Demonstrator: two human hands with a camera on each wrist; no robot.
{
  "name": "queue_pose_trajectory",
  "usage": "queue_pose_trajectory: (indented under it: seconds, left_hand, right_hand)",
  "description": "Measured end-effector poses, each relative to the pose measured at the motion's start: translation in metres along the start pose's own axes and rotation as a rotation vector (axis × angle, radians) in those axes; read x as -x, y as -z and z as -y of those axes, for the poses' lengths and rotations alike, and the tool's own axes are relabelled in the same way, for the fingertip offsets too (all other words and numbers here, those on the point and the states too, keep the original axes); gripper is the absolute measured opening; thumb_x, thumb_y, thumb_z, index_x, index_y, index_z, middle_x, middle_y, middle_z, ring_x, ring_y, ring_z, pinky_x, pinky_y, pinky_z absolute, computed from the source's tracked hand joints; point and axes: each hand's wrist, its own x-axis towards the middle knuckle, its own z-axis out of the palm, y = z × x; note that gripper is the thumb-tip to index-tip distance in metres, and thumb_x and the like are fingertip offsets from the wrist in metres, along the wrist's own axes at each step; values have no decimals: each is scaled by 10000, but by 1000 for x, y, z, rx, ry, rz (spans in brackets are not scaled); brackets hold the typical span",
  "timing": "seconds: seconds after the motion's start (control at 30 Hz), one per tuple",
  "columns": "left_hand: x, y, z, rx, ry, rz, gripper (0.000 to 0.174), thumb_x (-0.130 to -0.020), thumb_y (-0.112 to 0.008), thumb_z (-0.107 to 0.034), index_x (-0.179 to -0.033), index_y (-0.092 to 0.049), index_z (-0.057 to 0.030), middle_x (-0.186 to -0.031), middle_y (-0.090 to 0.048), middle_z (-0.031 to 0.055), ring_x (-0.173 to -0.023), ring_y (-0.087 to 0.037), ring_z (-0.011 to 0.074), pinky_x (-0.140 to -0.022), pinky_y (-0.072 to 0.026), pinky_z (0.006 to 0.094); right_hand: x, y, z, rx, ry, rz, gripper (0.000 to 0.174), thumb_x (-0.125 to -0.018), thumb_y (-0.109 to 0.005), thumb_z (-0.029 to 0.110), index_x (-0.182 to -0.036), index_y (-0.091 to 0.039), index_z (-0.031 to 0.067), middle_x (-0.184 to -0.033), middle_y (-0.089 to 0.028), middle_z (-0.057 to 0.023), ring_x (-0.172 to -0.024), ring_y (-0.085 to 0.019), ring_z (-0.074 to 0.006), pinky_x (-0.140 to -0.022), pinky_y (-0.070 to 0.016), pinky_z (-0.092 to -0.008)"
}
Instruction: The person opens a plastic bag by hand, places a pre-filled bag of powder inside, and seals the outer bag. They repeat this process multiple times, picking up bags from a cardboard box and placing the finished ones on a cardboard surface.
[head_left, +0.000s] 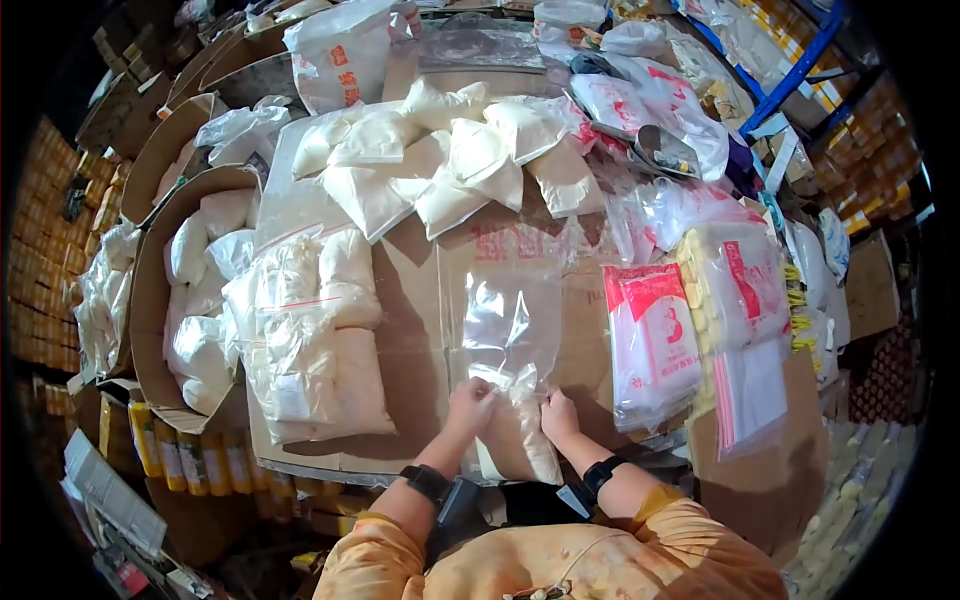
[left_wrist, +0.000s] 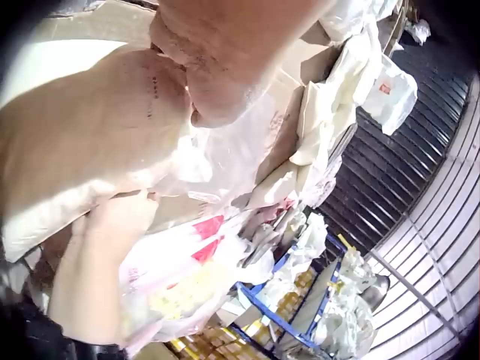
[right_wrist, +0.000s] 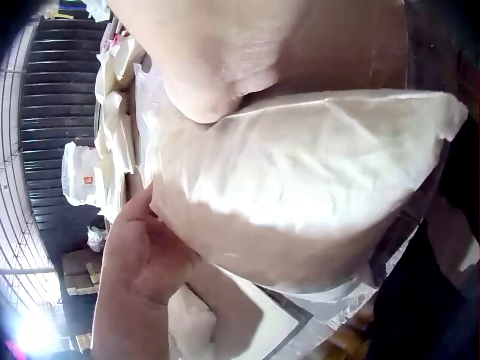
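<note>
Close to my body, my left hand (head_left: 470, 405) and right hand (head_left: 558, 415) each pinch one side of the clear plastic bag (head_left: 510, 325). They are about level, so neither is nearer. The bag lies flat on the cardboard sheet (head_left: 410, 345), with its long axis running straight away from me. A white powder pouch (head_left: 518, 450) fills the end nearest me, between and just below my hands; the far stretch looks like bare film. A filled bag of pouches (head_left: 310, 345) lies to the left and red-printed packets (head_left: 655, 340) to the right, both beside the bag but apart from it. Farther off sits a heap of loose pouches (head_left: 450, 150).
</note>
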Motion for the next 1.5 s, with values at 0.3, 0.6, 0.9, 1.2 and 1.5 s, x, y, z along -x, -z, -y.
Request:
queue_pose_trajectory:
  seconds: [0.3,0.6,0.9,1.2,1.5]
  left_hand:
    - [31,18,-30,-568,-660,-102,119,-678,-580,-122,-723,-483,-71,-763,-513,100,-753,-514,300,-648,-435,420]
    - [44,10,-21,-441,-321,-100,86,-767,-539,-84,-847,-516,-58,-866,-504,136,-808,-498,328,-718,-432,406]
    - [32,30,-21,-283,-398,-266,105,-751,-527,-44,-842,-474,-55,-849,-490,139,-794,-494,341,-658,-423,398]
    - [25,27,-2,-438,-373,-132,109,-741,-546,-111,-831,-505,-66,-843,-498,131,-806,-510,333,-655,-438,420]
    - [34,12,-13,-17,-88,-300,138,-857,-443,-148,-940,-478,-43,-926,-520,234,-818,-514,417,-715,-423,440]
  right_hand:
    - [-3,11,23,79,394,-257,165,-759,-478,58,-916,-527,47,-893,-589,-197,-807,-567,-385,-713,-461,-447]
    - [4,0,5,40,-3,-77,178,-808,-447,93,-949,-533,26,-889,-585,-222,-865,-552,-390,-738,-436,-446]
    - [-5,-5,41,-481,191,-203,81,-817,-476,64,-859,-537,31,-833,-538,-93,-776,-529,-221,-684,-438,-310]
    - [0,-1,0,74,434,-167,152,-748,-543,9,-845,-430,37,-812,-500,-145,-704,-519,-333,-633,-433,-374]
    - [-8,-29,3,-540,-35,-45,231,-819,-417,-6,-1037,-490,15,-976,-562,-100,-914,-523,-242,-832,-403,-312]
